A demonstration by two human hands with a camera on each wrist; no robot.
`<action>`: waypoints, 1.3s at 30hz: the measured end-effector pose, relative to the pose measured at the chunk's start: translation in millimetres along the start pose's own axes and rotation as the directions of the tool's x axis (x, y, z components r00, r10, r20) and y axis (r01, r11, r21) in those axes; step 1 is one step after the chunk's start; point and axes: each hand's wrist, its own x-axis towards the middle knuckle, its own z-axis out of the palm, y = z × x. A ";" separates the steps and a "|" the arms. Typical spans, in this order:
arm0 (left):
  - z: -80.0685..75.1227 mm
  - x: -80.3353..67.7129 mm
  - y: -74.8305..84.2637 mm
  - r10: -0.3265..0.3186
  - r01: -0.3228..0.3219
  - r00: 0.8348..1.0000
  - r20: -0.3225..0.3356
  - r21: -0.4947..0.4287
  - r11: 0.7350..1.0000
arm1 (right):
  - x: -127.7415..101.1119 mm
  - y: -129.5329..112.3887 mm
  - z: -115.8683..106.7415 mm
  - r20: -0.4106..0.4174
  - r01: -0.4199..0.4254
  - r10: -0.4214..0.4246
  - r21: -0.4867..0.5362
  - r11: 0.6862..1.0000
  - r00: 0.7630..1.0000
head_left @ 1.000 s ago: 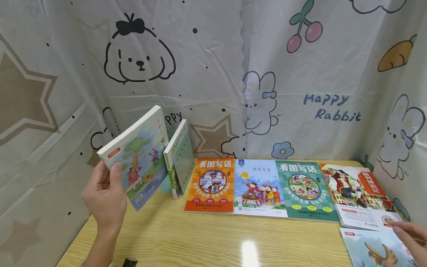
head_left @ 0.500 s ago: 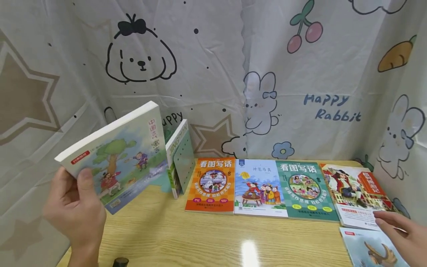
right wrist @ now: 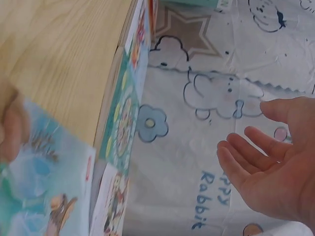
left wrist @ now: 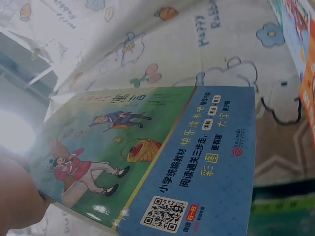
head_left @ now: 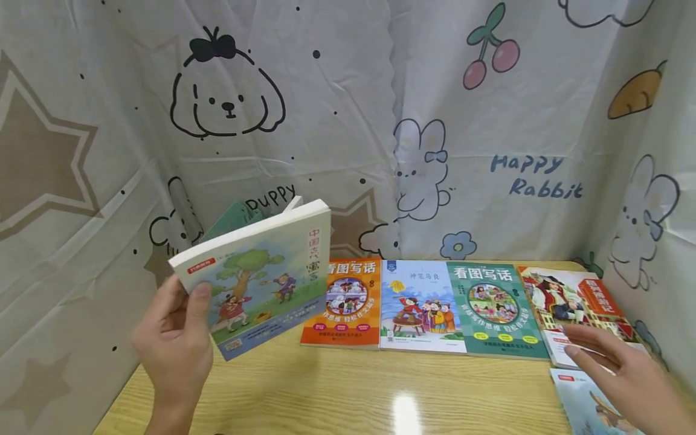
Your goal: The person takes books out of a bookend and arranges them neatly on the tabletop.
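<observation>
My left hand grips a paperback picture book by its left end, thumb on the cover. The cover shows a tree, two figures and a blue lower band; in the left wrist view the same book fills the middle. It is held up, tilted, above the left of the table. Behind it a green book-like thing is mostly hidden. My right hand holds nothing, fingers loosely extended, over a pirate-cover book and a pale blue book. In the right wrist view the right hand appears open.
Along the back of the wooden table lie an orange book, a blue-and-white book and a green book, side by side. A printed curtain hangs behind and at both sides. A blurred skin-coloured shape shows in the right wrist view.
The held book swung left, then back right, its cover now facing me more and covering the standing books and part of the orange one. My right hand moved left from the table's right edge.
</observation>
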 end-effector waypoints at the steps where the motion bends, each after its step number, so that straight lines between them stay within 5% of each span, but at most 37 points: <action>1: 2.6 -2.0 -0.2 -0.010 0.011 1.000 0.027 -0.023 1.000 | -1.4 -4.1 2.4 -0.011 0.026 -0.025 0.008 1.000 1.000; 7: 20.3 -16.1 0.3 -0.090 0.106 0.985 0.148 -0.104 0.989 | -9.3 -30.7 16.1 -0.016 0.098 -0.097 0.097 0.991 0.995; 15: 44.1 -34.9 -1.4 -0.093 0.157 0.964 0.249 -0.252 0.955 | -13.9 -61.6 29.9 0.011 0.209 -0.216 0.205 0.956 0.976; 25: 68.3 -58.6 1.3 -0.098 0.204 0.928 0.359 -0.271 0.941 | -13.3 -87.6 52.3 -0.067 0.416 -0.425 0.392 0.821 0.903; 34: 84.3 -72.2 7.5 -0.101 0.248 0.898 0.428 -0.304 0.920 | -7.0 -112.4 68.0 0.027 0.383 -0.451 0.485 0.786 0.892; 39: 88.7 -76.2 8.5 -0.096 0.265 0.884 0.458 -0.322 0.909 | -5.2 -115.3 74.8 0.025 0.404 -0.505 0.567 0.718 0.862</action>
